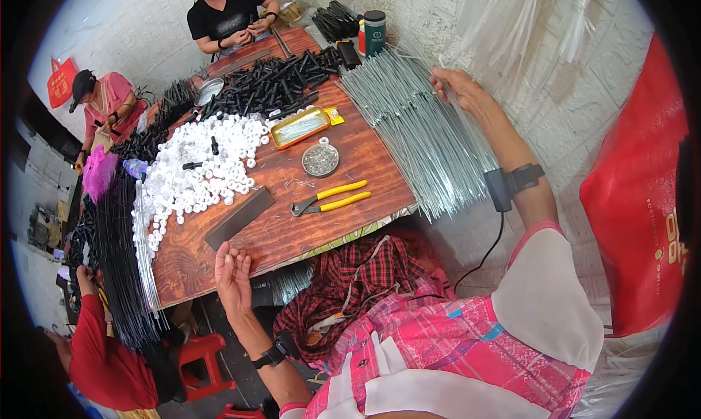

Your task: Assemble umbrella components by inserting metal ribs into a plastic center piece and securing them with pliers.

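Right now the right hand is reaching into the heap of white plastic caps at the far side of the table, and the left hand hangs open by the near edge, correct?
Not quite. In the head view the right hand reaches into the bundle of grey metal rods, not the white caps. The left hand does hang open by the near edge of the table.

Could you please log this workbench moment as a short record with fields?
Surface: wooden table
Right hand: reaching onto the heap of silver metal rods, fingers among them
Left hand: open, palm up, empty, at the table's near edge
Nearest left hand: dark flat bar
Centre: yellow-handled pliers, round tin of small parts
Left part: white plastic caps
Far end: black plastic pieces
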Demonstrator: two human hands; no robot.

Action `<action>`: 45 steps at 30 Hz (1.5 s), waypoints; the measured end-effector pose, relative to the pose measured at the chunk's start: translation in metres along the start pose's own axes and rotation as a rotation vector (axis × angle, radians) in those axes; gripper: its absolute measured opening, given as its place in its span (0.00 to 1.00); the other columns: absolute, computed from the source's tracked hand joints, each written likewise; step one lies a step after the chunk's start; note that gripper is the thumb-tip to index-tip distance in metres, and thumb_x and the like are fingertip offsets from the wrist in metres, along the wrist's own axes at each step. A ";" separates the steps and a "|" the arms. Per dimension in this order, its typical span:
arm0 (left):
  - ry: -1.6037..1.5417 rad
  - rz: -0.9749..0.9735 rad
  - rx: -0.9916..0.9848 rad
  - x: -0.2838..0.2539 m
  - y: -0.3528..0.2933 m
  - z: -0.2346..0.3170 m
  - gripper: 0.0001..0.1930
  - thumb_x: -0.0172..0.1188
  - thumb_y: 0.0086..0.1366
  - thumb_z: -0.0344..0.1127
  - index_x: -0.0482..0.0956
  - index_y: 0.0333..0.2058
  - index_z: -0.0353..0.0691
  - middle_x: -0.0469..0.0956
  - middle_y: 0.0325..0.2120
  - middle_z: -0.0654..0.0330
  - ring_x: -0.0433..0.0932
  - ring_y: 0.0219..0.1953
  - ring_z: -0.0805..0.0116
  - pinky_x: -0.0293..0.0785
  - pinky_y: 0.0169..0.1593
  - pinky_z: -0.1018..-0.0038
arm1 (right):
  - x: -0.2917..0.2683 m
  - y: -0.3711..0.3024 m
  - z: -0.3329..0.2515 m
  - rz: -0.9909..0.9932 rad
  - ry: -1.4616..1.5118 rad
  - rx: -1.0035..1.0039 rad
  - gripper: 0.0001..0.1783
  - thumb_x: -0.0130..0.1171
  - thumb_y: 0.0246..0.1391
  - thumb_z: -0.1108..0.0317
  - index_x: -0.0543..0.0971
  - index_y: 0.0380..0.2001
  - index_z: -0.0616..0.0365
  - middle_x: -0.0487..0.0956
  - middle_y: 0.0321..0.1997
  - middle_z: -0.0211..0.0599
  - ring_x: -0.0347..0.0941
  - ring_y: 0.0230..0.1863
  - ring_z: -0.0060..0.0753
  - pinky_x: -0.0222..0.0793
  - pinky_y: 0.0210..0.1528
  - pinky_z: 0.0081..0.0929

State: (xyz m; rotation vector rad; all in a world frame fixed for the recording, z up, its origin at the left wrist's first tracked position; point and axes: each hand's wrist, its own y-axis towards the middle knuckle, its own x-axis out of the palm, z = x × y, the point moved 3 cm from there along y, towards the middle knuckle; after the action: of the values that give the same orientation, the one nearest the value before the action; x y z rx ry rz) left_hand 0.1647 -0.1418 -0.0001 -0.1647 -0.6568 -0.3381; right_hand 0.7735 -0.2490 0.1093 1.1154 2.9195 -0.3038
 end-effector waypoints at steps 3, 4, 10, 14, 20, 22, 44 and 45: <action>-0.002 -0.002 -0.001 -0.001 -0.001 0.001 0.18 0.55 0.69 0.31 0.68 0.55 0.32 0.74 0.39 0.59 0.75 0.40 0.71 0.77 0.50 0.72 | 0.004 -0.009 0.005 -0.096 0.212 0.143 0.07 0.54 0.58 0.71 0.76 0.34 0.66 0.73 0.23 0.30 0.66 0.20 0.16 0.63 0.19 0.16; -0.004 -0.004 0.004 0.000 0.000 0.001 0.18 0.55 0.69 0.31 0.68 0.55 0.32 0.74 0.39 0.59 0.75 0.40 0.71 0.77 0.50 0.72 | 0.007 -0.014 0.008 -0.128 0.292 0.341 0.08 0.53 0.60 0.72 0.75 0.39 0.67 0.73 0.25 0.28 0.65 0.21 0.13 0.63 0.19 0.14; 0.008 -0.006 0.011 0.003 -0.003 0.001 0.18 0.55 0.69 0.31 0.68 0.55 0.32 0.74 0.39 0.60 0.75 0.41 0.71 0.77 0.50 0.73 | 0.026 -0.039 -0.026 -0.224 0.722 0.141 0.12 0.50 0.67 0.67 0.69 0.48 0.61 0.65 0.24 0.20 0.57 0.19 0.11 0.55 0.16 0.09; 0.003 -0.029 0.013 -0.007 0.002 -0.001 0.19 0.55 0.69 0.31 0.68 0.56 0.33 0.74 0.39 0.61 0.75 0.41 0.72 0.75 0.51 0.73 | 0.061 -0.057 -0.044 -0.645 0.896 0.117 0.10 0.50 0.67 0.62 0.69 0.44 0.56 0.64 0.24 0.19 0.56 0.21 0.10 0.55 0.18 0.10; 0.155 0.031 0.057 0.024 -0.016 0.000 0.20 0.55 0.68 0.33 0.67 0.56 0.32 0.75 0.40 0.58 0.76 0.42 0.68 0.74 0.51 0.71 | 0.197 -0.147 -0.063 -0.969 0.868 0.242 0.12 0.47 0.69 0.61 0.70 0.45 0.58 0.62 0.24 0.18 0.55 0.21 0.10 0.53 0.19 0.10; 0.202 -0.064 -0.010 0.063 -0.029 -0.004 0.20 0.53 0.70 0.37 0.67 0.56 0.32 0.76 0.44 0.53 0.78 0.45 0.64 0.74 0.53 0.68 | 0.243 -0.158 -0.043 -1.097 0.850 0.261 0.12 0.48 0.68 0.61 0.69 0.46 0.58 0.63 0.25 0.19 0.56 0.22 0.10 0.55 0.20 0.10; 0.684 -0.105 0.475 0.121 0.002 0.061 0.19 0.41 0.75 0.37 0.63 0.57 0.29 0.69 0.34 0.63 0.66 0.32 0.74 0.66 0.38 0.77 | 0.405 -0.247 -0.075 -1.094 0.360 -0.581 0.16 0.42 0.70 0.58 0.70 0.44 0.62 0.65 0.28 0.24 0.60 0.29 0.16 0.63 0.33 0.17; 0.768 -0.033 0.460 0.109 0.007 0.049 0.20 0.41 0.76 0.36 0.61 0.58 0.29 0.70 0.37 0.60 0.67 0.34 0.72 0.68 0.40 0.75 | 0.410 -0.240 -0.055 -1.049 0.268 -0.588 0.16 0.41 0.70 0.59 0.70 0.44 0.62 0.65 0.28 0.24 0.61 0.30 0.17 0.64 0.34 0.18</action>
State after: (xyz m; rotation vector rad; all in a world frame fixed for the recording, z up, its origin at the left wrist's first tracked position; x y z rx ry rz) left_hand 0.2201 -0.1502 0.1057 0.4047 0.0365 -0.2466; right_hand 0.3123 -0.1433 0.1778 -0.5103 3.1507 0.7276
